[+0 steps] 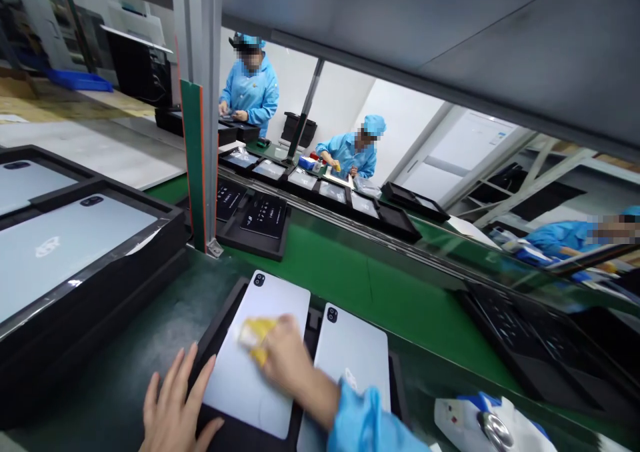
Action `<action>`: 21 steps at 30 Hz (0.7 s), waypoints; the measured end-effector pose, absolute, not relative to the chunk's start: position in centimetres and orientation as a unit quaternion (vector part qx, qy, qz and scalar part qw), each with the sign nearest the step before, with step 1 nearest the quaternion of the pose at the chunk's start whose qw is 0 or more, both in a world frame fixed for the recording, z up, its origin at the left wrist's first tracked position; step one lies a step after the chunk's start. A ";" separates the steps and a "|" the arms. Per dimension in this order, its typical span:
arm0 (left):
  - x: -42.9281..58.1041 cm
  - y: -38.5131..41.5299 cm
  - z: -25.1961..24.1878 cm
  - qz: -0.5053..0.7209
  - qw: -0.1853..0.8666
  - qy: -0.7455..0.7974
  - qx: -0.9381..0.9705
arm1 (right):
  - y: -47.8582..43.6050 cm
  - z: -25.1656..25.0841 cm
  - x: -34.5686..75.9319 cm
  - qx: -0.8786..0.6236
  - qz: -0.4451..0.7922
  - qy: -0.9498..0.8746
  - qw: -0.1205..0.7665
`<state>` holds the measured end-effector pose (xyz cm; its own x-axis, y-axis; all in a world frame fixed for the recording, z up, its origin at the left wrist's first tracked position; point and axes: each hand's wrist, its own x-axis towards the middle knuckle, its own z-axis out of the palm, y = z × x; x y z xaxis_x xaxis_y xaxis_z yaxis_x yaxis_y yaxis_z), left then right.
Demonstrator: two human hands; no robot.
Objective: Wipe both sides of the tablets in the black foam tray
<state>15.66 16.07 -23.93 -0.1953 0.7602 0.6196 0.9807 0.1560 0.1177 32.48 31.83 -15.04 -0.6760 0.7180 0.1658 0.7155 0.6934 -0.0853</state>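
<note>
Your right hand (285,355) presses a small yellow cloth (256,335) onto the smooth back of a flat silver tablet (250,365), and your fingers are curled together in a grip around that cloth (the cloth looks blurry). The tablet lies back side up in a black foam tray (220,335) on the dark green worktop (150,359), right in front of you, with its little round camera at the far corner. Your left hand (175,409) lies flat with its fingers spread, resting on the near left edge of the tray and touching the tablet's side; it holds nothing. Just beside the first tablet, on its right, lies a second silver tablet (355,355), partly hidden by your light blue sleeve (370,419). On your left, more silver tablets sit in stacked black trays (90,272). A white and blue dispenser with a round metal part (480,422) sits near your right arm. Past the green belt (380,285), a long row of black trays with tablets (320,192) runs across, and two people in blue coats and caps (250,89) work there, well apart from you.
</note>
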 end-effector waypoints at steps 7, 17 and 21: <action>15.1 16.4 -24.1 -0.245 0.241 -0.686 -0.642 | 34.9 -13.8 36.1 -0.510 -0.020 -0.852 0.118; 15.1 16.4 -25.0 -0.221 0.218 -0.707 -0.635 | 34.6 -14.1 37.0 -0.475 -0.005 -0.870 0.133; 15.1 16.2 -25.1 -0.207 0.225 -0.710 -0.634 | 40.0 -11.3 34.3 -0.523 -0.024 -0.840 0.144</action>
<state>15.08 16.20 -25.11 -0.0936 0.8073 0.5827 0.9940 0.1095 0.0079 34.32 40.05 -11.30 -0.4109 0.8721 0.2657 0.8856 0.4510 -0.1107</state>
